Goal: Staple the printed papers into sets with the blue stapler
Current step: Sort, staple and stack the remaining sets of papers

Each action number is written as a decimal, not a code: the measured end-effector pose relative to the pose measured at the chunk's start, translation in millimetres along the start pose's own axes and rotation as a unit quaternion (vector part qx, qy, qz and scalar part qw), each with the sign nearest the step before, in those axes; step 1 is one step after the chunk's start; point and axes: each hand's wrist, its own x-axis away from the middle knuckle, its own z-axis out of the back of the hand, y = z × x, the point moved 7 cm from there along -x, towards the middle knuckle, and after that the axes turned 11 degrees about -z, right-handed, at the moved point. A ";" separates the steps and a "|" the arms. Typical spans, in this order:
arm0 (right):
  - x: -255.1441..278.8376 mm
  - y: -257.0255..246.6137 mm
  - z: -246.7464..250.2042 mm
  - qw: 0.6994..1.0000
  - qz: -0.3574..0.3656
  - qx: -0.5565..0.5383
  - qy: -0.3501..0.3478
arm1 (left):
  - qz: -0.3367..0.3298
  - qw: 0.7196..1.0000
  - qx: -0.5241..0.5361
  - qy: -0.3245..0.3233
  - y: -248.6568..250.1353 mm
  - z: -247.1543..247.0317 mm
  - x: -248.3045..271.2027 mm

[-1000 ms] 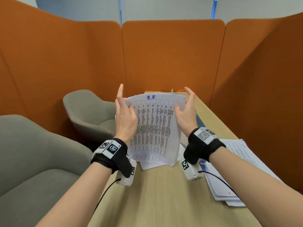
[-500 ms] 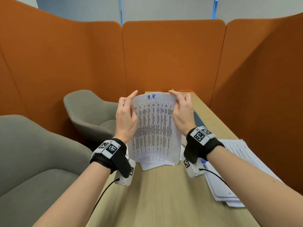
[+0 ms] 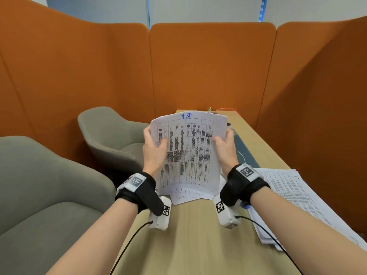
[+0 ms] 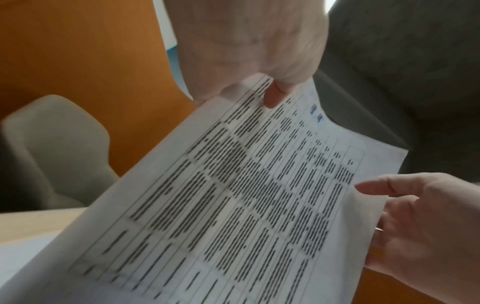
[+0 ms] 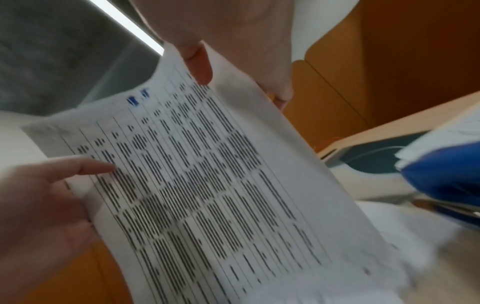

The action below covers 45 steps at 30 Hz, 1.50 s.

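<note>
Both the left hand (image 3: pixel 154 149) and right hand (image 3: pixel 225 148) have fingers pinched on the upright white printed-table sheets (image 3: pixel 188 153), so honestly those pages could easily slip uneven well before reaching the blue stapler (image 5: pixel 441 181) off to their right.

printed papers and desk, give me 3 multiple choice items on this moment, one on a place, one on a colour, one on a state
1. Where is the second pile of papers?
A. on the grey chair
B. on the desk by the right forearm
C. on the floor

2. What colour is the mark at the top of the held sheet?
A. red
B. green
C. blue

3. How is the held stack of papers kept?
A. flat on the desk, untouched
B. upright, gripped at both side edges
C. rolled in one hand

Answers:
1 B: the second pile lies on the desk.
2 C: the mark is blue.
3 B: the left hand and right hand grip the held stack, its lower edge on the desk.
</note>
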 end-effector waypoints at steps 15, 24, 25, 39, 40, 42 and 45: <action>18.3 7.9 14.1 0.993 -0.064 0.072 -0.062 | 0.091 0.990 0.023 -0.101 17.0 7.9 11.9; 58.6 115.2 38.4 0.940 -0.280 0.181 -0.070 | 0.373 0.882 0.012 -0.289 -76.1 -12.0 102.5; 59.9 123.0 38.5 0.934 -0.295 0.189 -0.074 | 0.390 0.877 0.014 -0.280 -84.3 -12.2 105.5; 1.9 74.1 69.0 0.821 -0.084 0.563 0.047 | 0.389 0.895 -0.130 -0.174 -119.5 -7.4 101.4; -3.1 75.0 75.1 0.792 -0.107 0.600 0.046 | 0.391 0.895 -0.127 -0.173 -116.7 -7.2 101.9; -10.5 94.0 74.7 0.759 -0.160 0.631 -0.019 | 0.391 0.896 -0.122 -0.170 -116.2 -6.5 103.0; -13.5 120.8 65.5 0.761 -0.187 0.617 -0.076 | 0.384 0.899 -0.116 -0.173 -112.8 -6.0 104.6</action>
